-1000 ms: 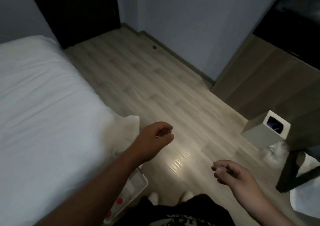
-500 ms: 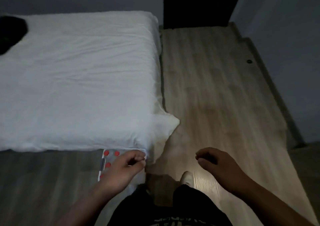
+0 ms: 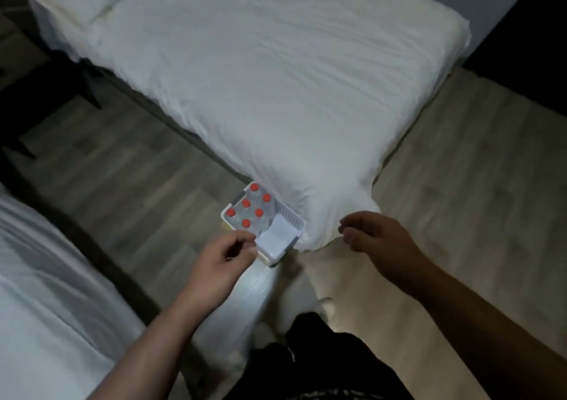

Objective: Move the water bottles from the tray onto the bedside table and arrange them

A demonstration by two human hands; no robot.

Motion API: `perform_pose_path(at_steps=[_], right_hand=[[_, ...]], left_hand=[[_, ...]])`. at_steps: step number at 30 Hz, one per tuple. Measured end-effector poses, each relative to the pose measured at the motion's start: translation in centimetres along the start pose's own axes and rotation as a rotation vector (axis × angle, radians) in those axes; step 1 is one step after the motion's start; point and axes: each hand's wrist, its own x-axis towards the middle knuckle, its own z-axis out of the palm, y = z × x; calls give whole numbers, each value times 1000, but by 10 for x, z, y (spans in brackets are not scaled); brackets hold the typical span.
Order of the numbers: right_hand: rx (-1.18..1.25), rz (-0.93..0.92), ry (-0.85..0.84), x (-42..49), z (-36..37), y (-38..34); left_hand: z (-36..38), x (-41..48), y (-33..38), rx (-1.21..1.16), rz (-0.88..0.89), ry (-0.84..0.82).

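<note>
Empty, prob.: left hand (image 3: 221,260), right hand (image 3: 379,244).

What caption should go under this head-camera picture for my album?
A left hand and right hand, both empty, hover by a white tray of six red-capped water bottles beside the bed.

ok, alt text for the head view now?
A tray of six red-capped water bottles sits by the corner of a white bed. The left hand is close to its near edge, the right hand off to the side; both hold nothing.
</note>
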Motion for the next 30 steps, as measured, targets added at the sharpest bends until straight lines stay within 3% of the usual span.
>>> perform_pose_path(at_steps=[5,9,16,23,27,30], right_hand=[[-41,8,-55,-13,27,1],[-81,48,-122,-15,33,25],[-231,73,-353,72,62,64],[-624,-131,-590,245,151,135],[-849,-416,-646,333,200,192],[-842,-542,-650,381,240,221]], left_hand=[[-15,-19,-31,-165,-82,129],[-20,-29,-55,-165,-151,196],[-8,14,-124,-136,-267,355],[18,140,-233,-134,-337,471],[24,213,-291,89,-306,377],[28,262,-339,280,-247,297]])
